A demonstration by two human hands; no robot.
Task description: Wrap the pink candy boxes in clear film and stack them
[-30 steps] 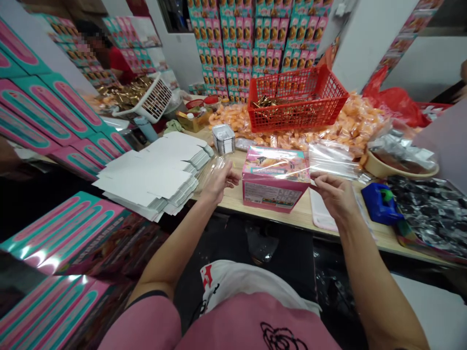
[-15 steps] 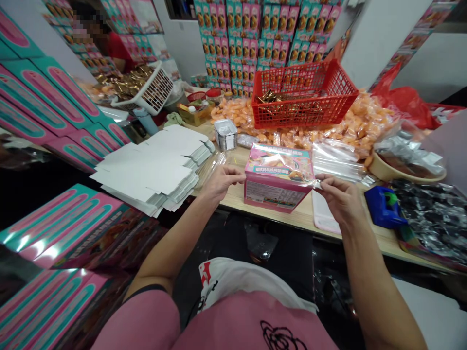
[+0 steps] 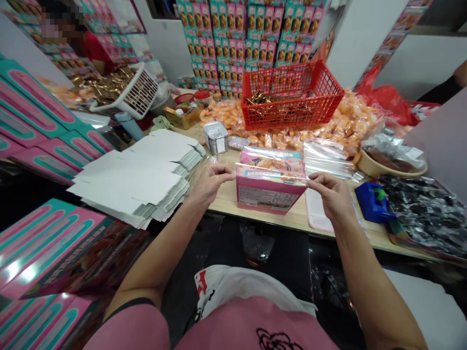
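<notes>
A pink and teal printed carton (image 3: pixel 269 197) stands on the table in front of me, its long printed side facing me. Glossy clear plastic film (image 3: pixel 272 178) runs along its upper front edge; whether this is a tape strip or part of a bag, I cannot tell. My left hand (image 3: pixel 210 184) pinches the film at the carton's left upper corner. At the right upper corner, my right hand (image 3: pixel 331 192) has thumb and forefinger closed on the film's other end. Beyond the carton lie flat clear plastic bags (image 3: pixel 326 158). A blue tape dispenser (image 3: pixel 372 201) sits right of my right hand.
Stacked flat white cartons (image 3: pixel 131 180) lie at left, beside printed boxes (image 3: pixel 47 253). Behind the carton are foil trays (image 3: pixel 215 137), orange wrapped pieces (image 3: pixel 350 119) and a red basket (image 3: pixel 292 112). Black packets (image 3: pixel 426 214) fill the right end. A person in red (image 3: pixel 97 51) is at far left.
The camera view has shifted, so the scene sits further left. My right hand has come down close to the carton's corner, and the film end that stuck out there now lies nearer the edge.
</notes>
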